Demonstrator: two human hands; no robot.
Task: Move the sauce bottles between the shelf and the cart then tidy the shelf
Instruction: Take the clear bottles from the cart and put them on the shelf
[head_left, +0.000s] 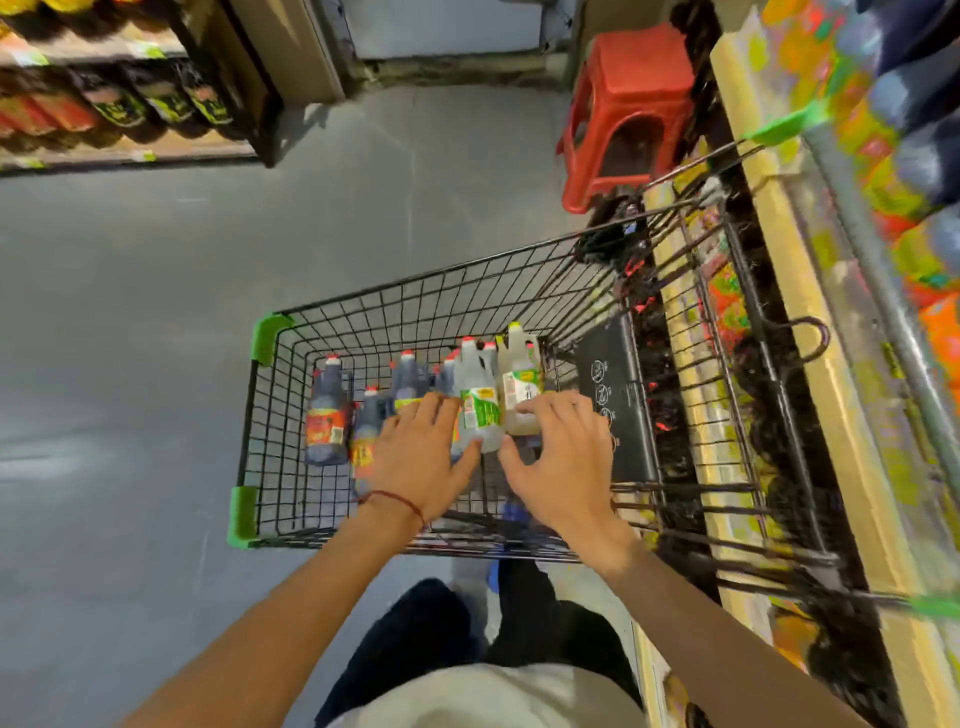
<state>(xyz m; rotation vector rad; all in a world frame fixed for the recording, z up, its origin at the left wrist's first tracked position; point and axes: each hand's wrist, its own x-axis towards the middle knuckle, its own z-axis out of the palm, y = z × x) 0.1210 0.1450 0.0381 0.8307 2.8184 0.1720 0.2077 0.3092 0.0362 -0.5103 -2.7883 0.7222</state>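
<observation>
A black wire cart (332, 312) with green corner guards stands in front of me. Several sauce bottles lie in its basket: dark ones with red caps (326, 410) to the left, a clear bottle with a green label (477, 395) in the middle, and a pale one with a yellow cap (519, 374) beside it. My left hand (421, 457) reaches into the basket with spread fingers over the dark bottles, its thumb near the clear bottle's base. My right hand (558, 462) hovers with fingers apart at the base of the pale bottle. Neither hand clearly grips anything.
A shelf (810, 322) with colourful packages runs along the right, close against the cart. A red plastic stool (623, 114) stands beyond the cart. Another shelf of dark bottles (119, 104) is at the far left across the grey floor (130, 338).
</observation>
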